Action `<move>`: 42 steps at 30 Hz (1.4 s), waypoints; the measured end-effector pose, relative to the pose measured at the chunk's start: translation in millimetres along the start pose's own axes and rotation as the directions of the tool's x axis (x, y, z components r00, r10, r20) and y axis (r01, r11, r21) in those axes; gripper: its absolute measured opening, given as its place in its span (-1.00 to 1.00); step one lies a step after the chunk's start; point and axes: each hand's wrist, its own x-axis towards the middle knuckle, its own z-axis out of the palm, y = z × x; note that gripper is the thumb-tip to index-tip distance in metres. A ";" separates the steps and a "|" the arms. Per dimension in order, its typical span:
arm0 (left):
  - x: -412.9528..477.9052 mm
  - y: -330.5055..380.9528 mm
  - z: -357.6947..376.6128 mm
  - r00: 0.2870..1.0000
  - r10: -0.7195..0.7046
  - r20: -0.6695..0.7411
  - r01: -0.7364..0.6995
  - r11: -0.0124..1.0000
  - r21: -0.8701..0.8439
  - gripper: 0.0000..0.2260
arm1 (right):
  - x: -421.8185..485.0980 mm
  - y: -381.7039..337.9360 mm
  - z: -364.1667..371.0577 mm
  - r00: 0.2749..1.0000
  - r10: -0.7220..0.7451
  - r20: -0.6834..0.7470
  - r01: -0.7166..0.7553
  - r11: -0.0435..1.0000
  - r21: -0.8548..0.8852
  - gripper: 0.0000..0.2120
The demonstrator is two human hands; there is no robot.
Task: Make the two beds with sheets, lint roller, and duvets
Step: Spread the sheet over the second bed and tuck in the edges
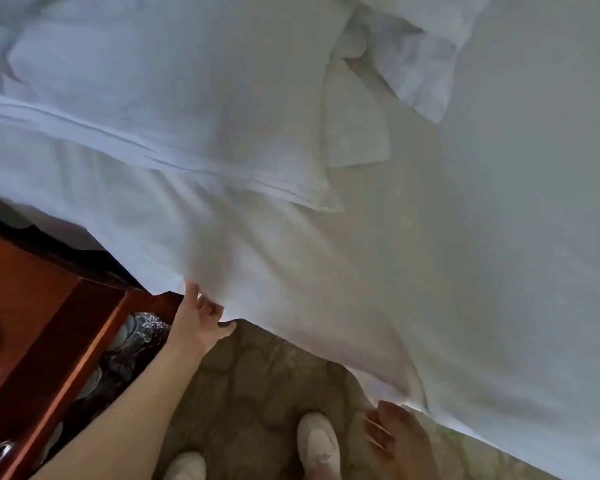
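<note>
The hanging edge of the white fabric sheet point(291, 271), spread over the bed point(534, 237) below a white rectangular pillow point(174, 109), is pinched by the left hand point(201, 320) beside a reddish-brown wooden bedside table point(49, 323) and gripped by the curled right hand point(392, 434).

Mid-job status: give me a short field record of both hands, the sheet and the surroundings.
sheet: white, hanging over the bed's side, wrinkled
left hand: grip on the sheet's edge, beside the wooden nightstand
right hand: grip on the same edge, farther from the pillows
floor: patterned carpet
</note>
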 end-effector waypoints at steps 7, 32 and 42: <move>16.5 21.2 -17.8 0.999 0.020 0.033 -0.022 0.998 0.052 -0.89 | -21.2 51.9 38.1 0.998 0.000 -0.065 0.009 0.990 0.142 -0.91; 132.5 -10.5 -64.9 0.954 0.273 -0.120 -0.261 0.959 0.108 -0.85 | 115.2 83.1 66.8 0.995 -0.103 0.000 0.093 0.899 0.429 -0.79; 151.6 -15.6 -37.0 0.943 0.321 -0.089 -0.314 0.946 0.079 -0.81 | 164.8 82.6 75.6 0.966 -0.258 0.032 0.199 0.811 0.551 -0.75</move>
